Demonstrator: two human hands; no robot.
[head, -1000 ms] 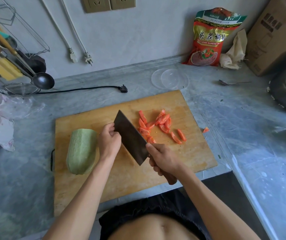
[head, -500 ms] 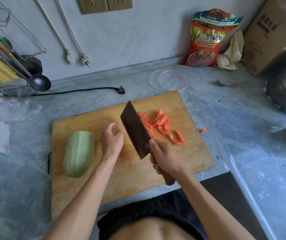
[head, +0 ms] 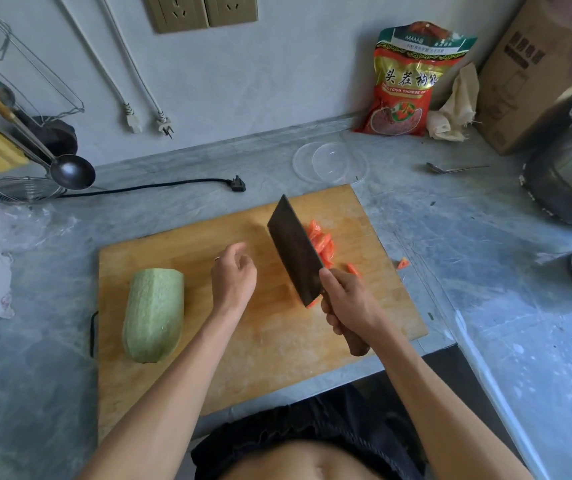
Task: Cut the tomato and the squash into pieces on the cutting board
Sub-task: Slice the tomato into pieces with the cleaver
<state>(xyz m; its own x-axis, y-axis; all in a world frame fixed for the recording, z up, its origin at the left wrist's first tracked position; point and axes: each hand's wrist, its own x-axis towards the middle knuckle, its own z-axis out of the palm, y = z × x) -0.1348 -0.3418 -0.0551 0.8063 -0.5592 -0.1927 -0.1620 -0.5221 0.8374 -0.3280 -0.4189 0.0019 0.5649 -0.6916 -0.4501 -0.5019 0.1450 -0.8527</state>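
A wooden cutting board (head: 277,348) lies on the grey counter. A peeled pale-green squash (head: 154,313) rests on the board's left side. Red tomato pieces (head: 322,244) sit in a pile on the right part, half hidden by the dark cleaver (head: 295,251). My right hand (head: 350,303) grips the cleaver's handle, blade tilted up over the tomato pile. A bit of tomato clings to the blade's near corner. My left hand (head: 234,275) hovers over the board's middle, fingers loosely curled, holding nothing, between squash and cleaver.
One tomato piece (head: 403,263) lies off the board on the counter. A clear plastic lid (head: 331,162), a spoon (head: 454,168), a red bag (head: 406,77), a cardboard box (head: 534,74) and a dark pot (head: 568,168) stand behind and right. A black plug (head: 238,184) and ladle (head: 71,171) are left.
The cleaver has swept right across the board, pushing the tomato pieces into a tighter pile. My left hand has come off the blade and now hangs free over the board.
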